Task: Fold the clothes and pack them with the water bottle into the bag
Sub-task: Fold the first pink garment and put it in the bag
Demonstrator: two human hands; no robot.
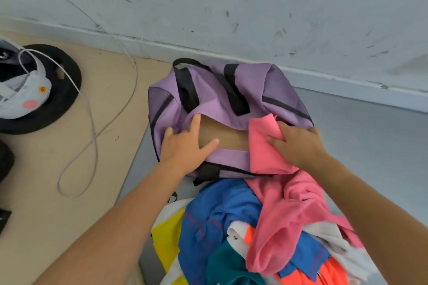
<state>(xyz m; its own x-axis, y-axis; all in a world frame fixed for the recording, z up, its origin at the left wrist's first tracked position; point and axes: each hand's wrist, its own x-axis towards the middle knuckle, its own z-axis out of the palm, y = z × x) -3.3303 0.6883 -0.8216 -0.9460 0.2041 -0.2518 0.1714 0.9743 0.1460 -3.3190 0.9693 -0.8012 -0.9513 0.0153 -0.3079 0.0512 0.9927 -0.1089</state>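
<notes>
Two hands work at a purple bag [231, 90] in the middle of the frame, seen from the single head view. The bag lies on a grey floor [359, 141] against the white wall [231, 2], its black straps [187, 92] lying across the top and its mouth gaping to show a tan lining.

At centre left, the left hand [185, 146] rests on the bag's near rim with its fingers [194, 122] spread and straight, the fingertips reaching into the opening.

At centre right, the right hand [298, 143] lies on a pink garment [278, 192] draped over the bag's right rim. Its fingers are curled over a fold of the cloth at the mouth of the bag, gripping it.

The rest of the pink garment trails down into a loose heap of clothes [220, 215] at the lower middle of the frame, just beside the bag: blue, teal, orange, white and yellow pieces, none folded.

At the left, a tan board [69, 192] covers the floor, with a thin white cable [92, 122] looping across it and a black round base [67, 90] at the upper left edge.
</notes>
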